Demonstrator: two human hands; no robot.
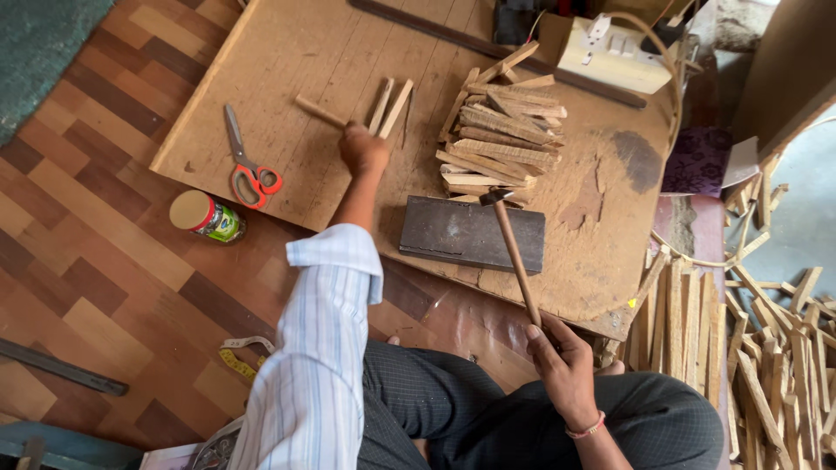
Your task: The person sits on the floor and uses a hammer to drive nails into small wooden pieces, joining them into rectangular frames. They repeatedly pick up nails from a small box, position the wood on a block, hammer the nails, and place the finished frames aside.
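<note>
Fingers of the left hand (363, 148) are closed around a thin wooden stick (319, 111), held above the wooden board (287, 52) in the upper middle of the frame. Two more loose sticks (388, 107) are seen just beside that hand. Fingers of the right hand (564, 361), at the lower right, are wrapped around the handle of a hammer (514, 252), whose head is seen near a dark metal block (470, 233). A stack of wood pieces (503, 130) is piled behind the block. Red-handled scissors (247, 165) lie at the left of the board, and a small can (205, 215) stands on the floor below them.
</note>
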